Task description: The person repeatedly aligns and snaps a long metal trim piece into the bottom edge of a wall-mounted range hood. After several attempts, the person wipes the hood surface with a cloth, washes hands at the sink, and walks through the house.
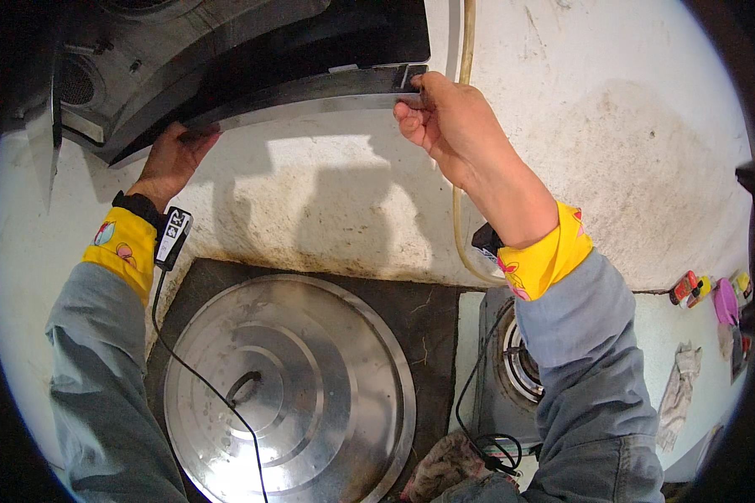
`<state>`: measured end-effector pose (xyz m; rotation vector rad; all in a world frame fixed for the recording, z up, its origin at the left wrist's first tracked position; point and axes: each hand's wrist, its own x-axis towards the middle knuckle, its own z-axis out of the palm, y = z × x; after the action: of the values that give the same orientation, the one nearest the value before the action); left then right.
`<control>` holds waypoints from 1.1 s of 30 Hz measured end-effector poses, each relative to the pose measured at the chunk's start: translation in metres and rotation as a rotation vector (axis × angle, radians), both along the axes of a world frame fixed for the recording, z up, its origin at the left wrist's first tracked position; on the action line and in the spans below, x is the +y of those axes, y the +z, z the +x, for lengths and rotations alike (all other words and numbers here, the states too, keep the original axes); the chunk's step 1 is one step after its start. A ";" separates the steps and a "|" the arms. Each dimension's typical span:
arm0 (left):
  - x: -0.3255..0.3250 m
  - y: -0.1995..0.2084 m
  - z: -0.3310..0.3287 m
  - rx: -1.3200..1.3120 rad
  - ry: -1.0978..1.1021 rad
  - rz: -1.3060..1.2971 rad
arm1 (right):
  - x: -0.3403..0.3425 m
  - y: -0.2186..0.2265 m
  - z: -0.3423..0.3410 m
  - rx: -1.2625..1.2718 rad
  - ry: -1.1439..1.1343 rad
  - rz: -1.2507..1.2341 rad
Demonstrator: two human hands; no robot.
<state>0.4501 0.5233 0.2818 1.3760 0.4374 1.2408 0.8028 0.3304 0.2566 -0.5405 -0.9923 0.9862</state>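
Note:
A dark range hood (310,50) hangs on the wall in the upper left. Along its lower edge runs a long, curved grey metal strip (310,99); I cannot tell whether it is loose or fixed. My left hand (176,161) grips the left part of this strip, its fingertips partly hidden behind the edge. At the other end, my right hand (449,121) pinches the strip's dark corner between thumb and curled fingers. Both arms reach upward in grey sleeves with yellow printed cuffs, and a small white-and-black device with a cable is on my left wrist.
Below lies a large round metal lid (289,394) on a dark stove top. To its right stands a gas burner (520,365). A beige hose (459,210) runs down the stained wall. Bottles (688,289), a purple container (726,302) and a glove-like cloth (679,394) lie far right.

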 end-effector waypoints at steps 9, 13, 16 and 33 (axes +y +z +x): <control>0.001 0.001 0.000 -0.031 -0.022 -0.027 | 0.002 0.001 -0.001 -0.026 -0.011 0.004; 0.002 0.000 -0.001 -0.023 -0.018 -0.028 | 0.002 0.000 -0.001 -0.043 -0.022 0.005; 0.004 0.000 -0.003 -0.030 -0.013 -0.037 | 0.002 0.000 -0.001 -0.046 -0.029 -0.006; 0.021 -0.002 -0.002 0.064 -0.081 0.203 | 0.022 -0.015 0.017 0.001 0.185 0.271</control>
<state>0.4479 0.5444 0.2802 1.5937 0.3033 1.2025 0.8194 0.3523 0.2414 -0.2257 -1.1688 0.9947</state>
